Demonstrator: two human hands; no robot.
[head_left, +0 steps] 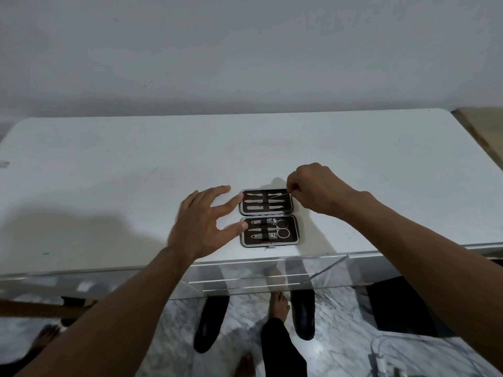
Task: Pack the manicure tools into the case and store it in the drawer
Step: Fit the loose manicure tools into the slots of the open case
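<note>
Shadow falls across the left part of the white surface, which is otherwise bare there. Next comes the left hand, spread wide and holding nothing; its index finger and thumb touch the left edge of the open manicure case, seemingly to steady it. The case lies flat near the front edge of the surface, a little right of centre, with its two halves one behind the other. The near half holds two nail clippers, a slim tool and scissors under a strap. The far half carries several slender tools, too small to name. At the far right corner of the case, the right hand pinches a thin metal tool between its fingertips, its tip lying over the far half, apparently being slid under the strap.

Packing looks almost finished. The thin tool could miss the strap and sit loose, so the case would not close flat or the tool would slide out when lifted. Pushing from the right could shove the light case leftward if the left hand eases off. The case sits close to the front edge, above the clear drawer, so a careless nudge could tip it to the floor.
</note>
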